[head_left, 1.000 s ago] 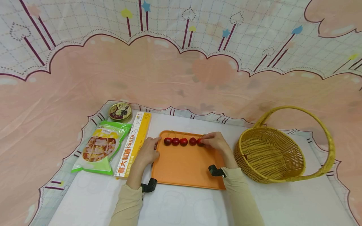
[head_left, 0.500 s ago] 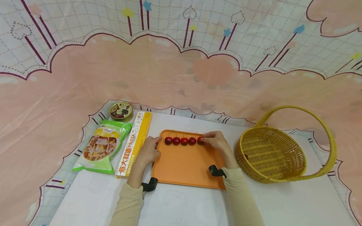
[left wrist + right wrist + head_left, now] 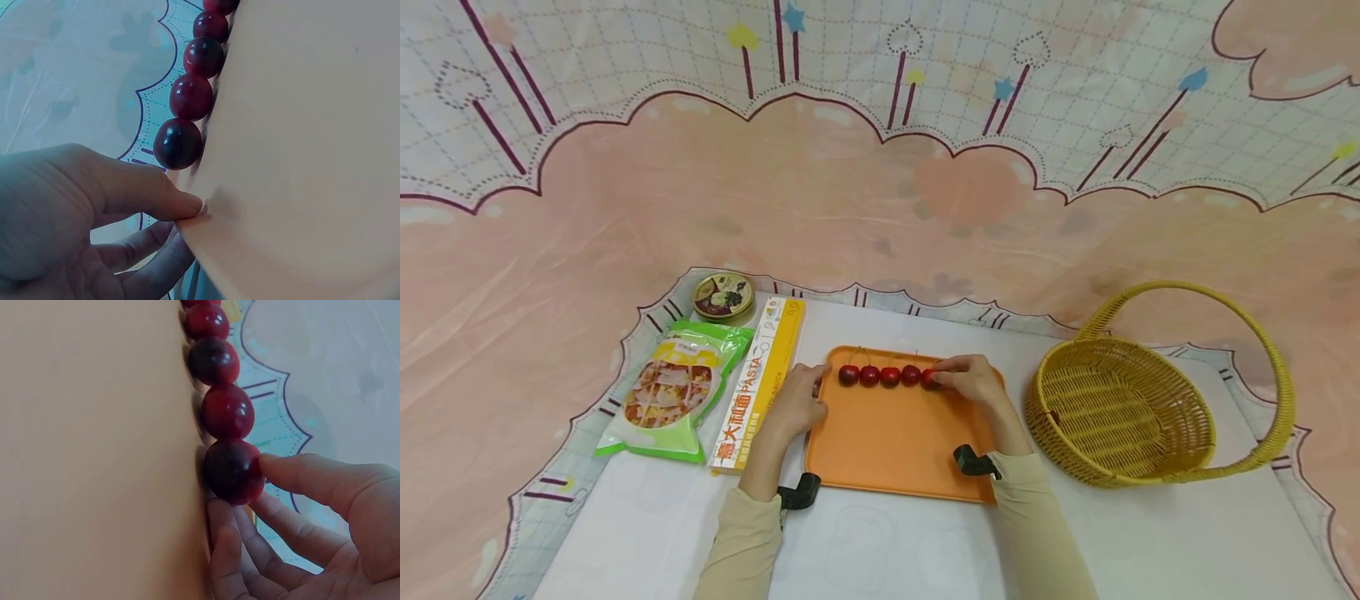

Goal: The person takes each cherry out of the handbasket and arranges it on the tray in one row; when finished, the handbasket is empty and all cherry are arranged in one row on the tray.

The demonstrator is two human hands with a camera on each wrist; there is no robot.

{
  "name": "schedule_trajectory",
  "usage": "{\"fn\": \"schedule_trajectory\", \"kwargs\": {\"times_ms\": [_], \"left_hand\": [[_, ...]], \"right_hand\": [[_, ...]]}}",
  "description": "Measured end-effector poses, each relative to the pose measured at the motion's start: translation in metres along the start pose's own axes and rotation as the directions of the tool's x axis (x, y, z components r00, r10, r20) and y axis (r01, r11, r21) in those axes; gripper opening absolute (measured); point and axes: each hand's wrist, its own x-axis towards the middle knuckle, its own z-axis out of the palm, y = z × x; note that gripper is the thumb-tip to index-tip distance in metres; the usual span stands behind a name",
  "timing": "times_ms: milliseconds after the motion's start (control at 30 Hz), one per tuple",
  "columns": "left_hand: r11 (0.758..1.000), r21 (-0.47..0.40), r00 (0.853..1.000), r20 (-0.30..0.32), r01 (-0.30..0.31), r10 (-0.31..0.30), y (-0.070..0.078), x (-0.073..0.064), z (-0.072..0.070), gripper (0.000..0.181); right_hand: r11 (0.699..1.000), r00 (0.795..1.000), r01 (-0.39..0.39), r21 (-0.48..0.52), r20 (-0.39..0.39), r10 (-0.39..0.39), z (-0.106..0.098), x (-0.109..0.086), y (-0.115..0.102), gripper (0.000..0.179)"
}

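Note:
Several dark red cherries [image 3: 890, 377] stand in a straight row along the far edge of an orange tray [image 3: 895, 446]. My right hand [image 3: 973, 382] pinches the cherry [image 3: 234, 472] at the right end between thumb and fingers; in the right wrist view it sits right against its neighbour cherry [image 3: 228, 411]. At the tray's far left corner, my left hand [image 3: 796, 406] grips the rim, its thumb [image 3: 187, 205] on top and the other fingers outside and below. The leftmost cherry [image 3: 178, 144] lies just beyond that thumb. Thin stems rise behind some cherries.
Right of the tray stands a wicker basket [image 3: 1037, 408] with a tall handle. A yellow and white pasta box [image 3: 756, 392] lies close by the left hand. Farther left are a green-edged food bag [image 3: 673, 387] and a round tin [image 3: 723, 296].
The gap between the third and fourth cherries from the left has closed. My right hand has shifted the end cherry slightly left against the row. The left hand stays at the tray rim.

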Motion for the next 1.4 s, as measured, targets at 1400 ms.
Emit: {"fn": "schedule_trajectory", "kwargs": {"times_ms": [1400], "left_hand": [[0.999, -0.007, 0.999, 0.017, 0.033, -0.032, 0.002, 0.001, 0.000, 0.065]], "right_hand": [[0.977, 0.996, -0.003, -0.214, 0.089, 0.022, -0.184, -0.052, 0.007, 0.050]]}}
